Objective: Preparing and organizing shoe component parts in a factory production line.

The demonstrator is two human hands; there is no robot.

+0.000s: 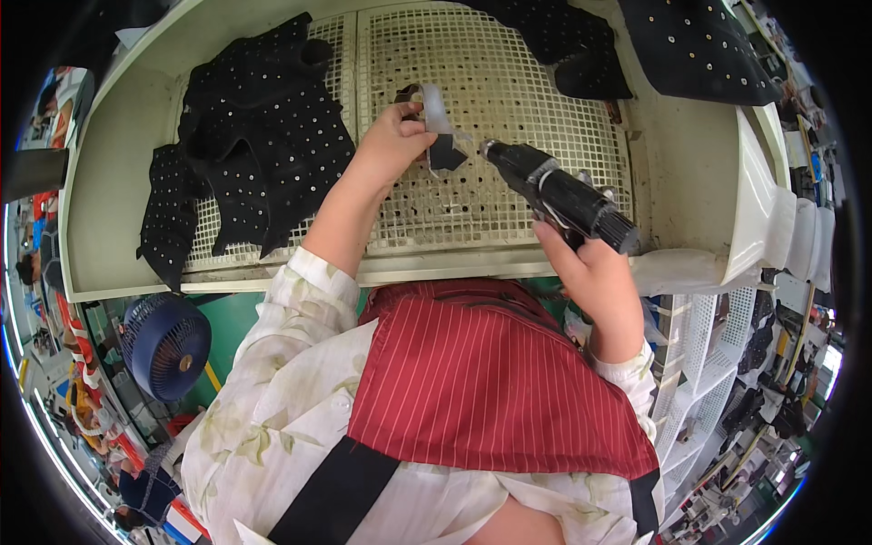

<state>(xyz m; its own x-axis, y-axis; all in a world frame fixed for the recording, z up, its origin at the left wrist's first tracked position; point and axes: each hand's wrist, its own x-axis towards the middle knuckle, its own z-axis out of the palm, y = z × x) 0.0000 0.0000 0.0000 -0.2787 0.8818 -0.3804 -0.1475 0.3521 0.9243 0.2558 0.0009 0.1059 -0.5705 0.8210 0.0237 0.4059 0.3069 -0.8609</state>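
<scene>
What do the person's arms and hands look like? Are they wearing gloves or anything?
No gloves: both the left hand and the right hand are bare, with no rings or watch that I can see. The forearms are bare too. Each arm has a loose white sleeve with a faint pale leafy print, pushed up. A red apron with thin white stripes and black straps covers the chest.

Black garment [250, 145] dotted with silver studs at upper left. Cream perforated table [509, 91] fills the centre. Black tool [559, 195] at centre right. Dark red apron [490, 381] with thin white stripes below. Navy blue fan [166, 345] at lower left.
</scene>
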